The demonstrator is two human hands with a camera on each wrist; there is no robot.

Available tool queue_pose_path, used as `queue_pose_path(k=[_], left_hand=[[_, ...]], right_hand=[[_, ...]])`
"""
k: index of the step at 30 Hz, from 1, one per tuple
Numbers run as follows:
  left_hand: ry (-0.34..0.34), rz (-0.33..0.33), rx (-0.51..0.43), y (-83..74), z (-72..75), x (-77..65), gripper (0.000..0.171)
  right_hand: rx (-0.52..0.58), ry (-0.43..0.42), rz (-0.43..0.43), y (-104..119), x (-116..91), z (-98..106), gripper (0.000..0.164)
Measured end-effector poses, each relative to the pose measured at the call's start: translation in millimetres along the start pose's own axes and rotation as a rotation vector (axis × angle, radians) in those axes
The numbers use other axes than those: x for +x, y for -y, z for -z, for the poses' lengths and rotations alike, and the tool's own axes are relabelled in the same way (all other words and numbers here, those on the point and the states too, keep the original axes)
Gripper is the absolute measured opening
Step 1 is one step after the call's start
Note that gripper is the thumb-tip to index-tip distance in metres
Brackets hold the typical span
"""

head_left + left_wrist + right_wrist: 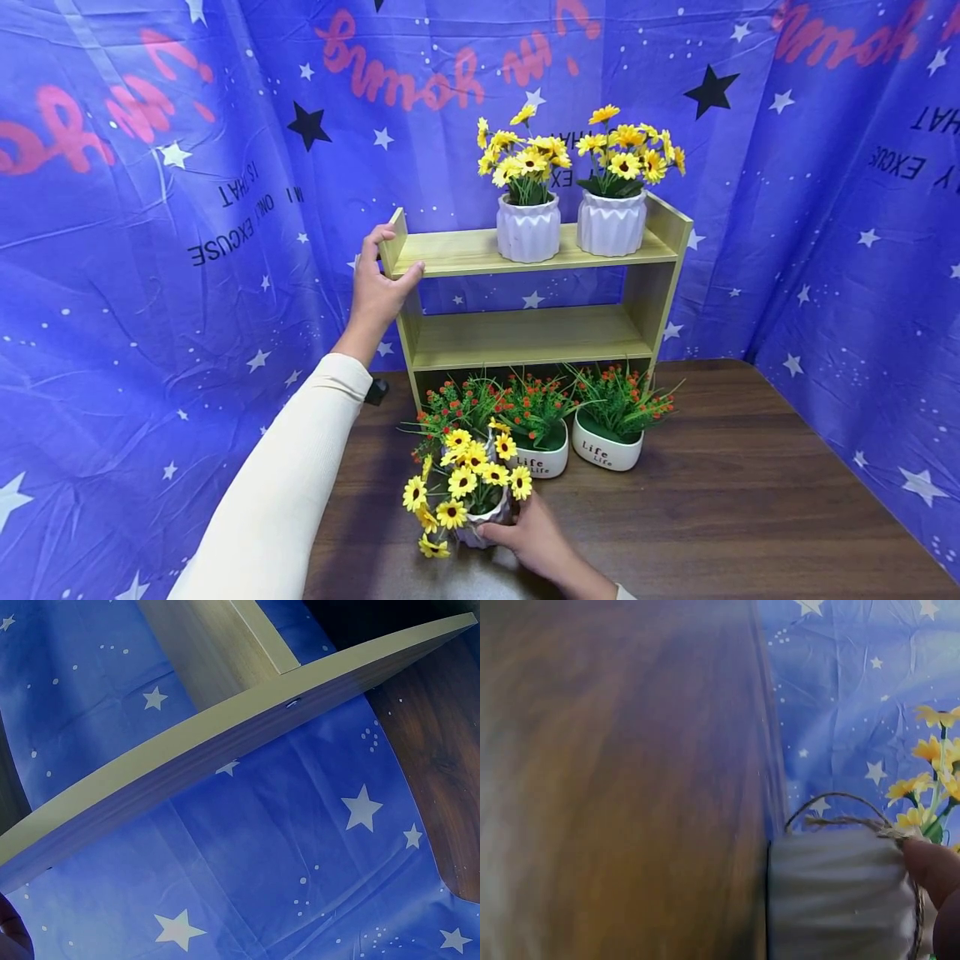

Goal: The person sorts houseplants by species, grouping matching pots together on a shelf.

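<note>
My left hand grips the upper left corner of a light wooden shelf, fingers over the side panel and thumb at the top board's front edge. In the left wrist view the side panel crosses the picture, with a bit of the hand at the lower left corner. My right hand holds a white ribbed flowerpot of yellow daisies by its rim, in front of the shelf. In the right wrist view the thumb presses the pot's rim, beside a twine bow.
Two more white pots of yellow daisies stand on the top board. Low oval planters with red-flowered plants line the table in front of the shelf. The brown table meets a blue starred curtain behind and at the sides.
</note>
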State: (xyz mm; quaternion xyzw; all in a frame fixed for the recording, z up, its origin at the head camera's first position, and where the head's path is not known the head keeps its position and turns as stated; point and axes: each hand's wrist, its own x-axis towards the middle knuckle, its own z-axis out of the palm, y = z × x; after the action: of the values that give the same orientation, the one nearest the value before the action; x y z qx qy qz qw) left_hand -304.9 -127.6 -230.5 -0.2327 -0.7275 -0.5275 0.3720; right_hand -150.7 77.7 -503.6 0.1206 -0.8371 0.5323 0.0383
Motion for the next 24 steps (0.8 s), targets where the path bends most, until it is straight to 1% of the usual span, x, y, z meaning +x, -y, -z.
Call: queue_pose_path(k=[6,10,15,20,24], left_hand=[[0.003,0.003,-0.004,1.9,0.6,-1.6,0.047],[0.003,-0.01,-0.012,3.5,0.4,0.3,0.047],[-0.003,0.001,-0.006,1.7,0.0,0.8,0.047],[-0.001,0.003,-0.009,1.2,-0.3,0.5,0.046],[0.001,0.006,-0.017,2.3,-0.3,-0.4,0.047]], right_hand=[[-0.046,0.01,-0.005,1.0,-0.5,-6.8,0.084],[-0.047,0.006,0.011,1.9,1.4,-8.0,0.081],[-0.041,0.017,0.023,3.4,2.2,-8.0,0.079],[-0.072,0.025,0.01,4.6,0.7,-9.7,0.078],[-0.077,0.003,-0.002,5.5,-0.8,-12.9,0.075]])
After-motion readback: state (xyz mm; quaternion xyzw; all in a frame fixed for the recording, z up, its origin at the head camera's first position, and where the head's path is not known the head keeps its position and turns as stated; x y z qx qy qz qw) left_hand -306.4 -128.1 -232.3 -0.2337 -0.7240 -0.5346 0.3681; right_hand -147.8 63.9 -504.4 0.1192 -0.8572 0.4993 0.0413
